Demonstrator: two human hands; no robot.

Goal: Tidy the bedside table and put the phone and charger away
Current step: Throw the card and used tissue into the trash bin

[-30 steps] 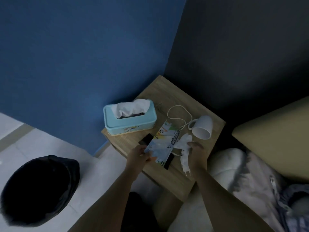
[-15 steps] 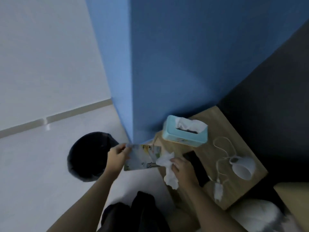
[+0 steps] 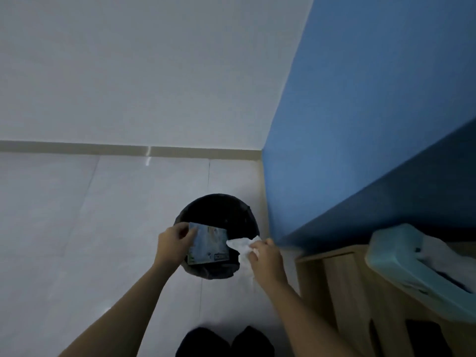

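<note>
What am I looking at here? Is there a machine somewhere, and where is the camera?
There is no machine: a person wears a wide-angle camera on the head, so you look down along both bare arms. The left hand holds a printed card or leaflet over a round black bin that stands on the pale tiled floor. The right hand pinches a crumpled white tissue at the bin's near right edge. At the right edge of the picture is the wooden bedside table, with a light blue tissue box on top, set against a blue wall. The phone and charger are out of view.
</note>
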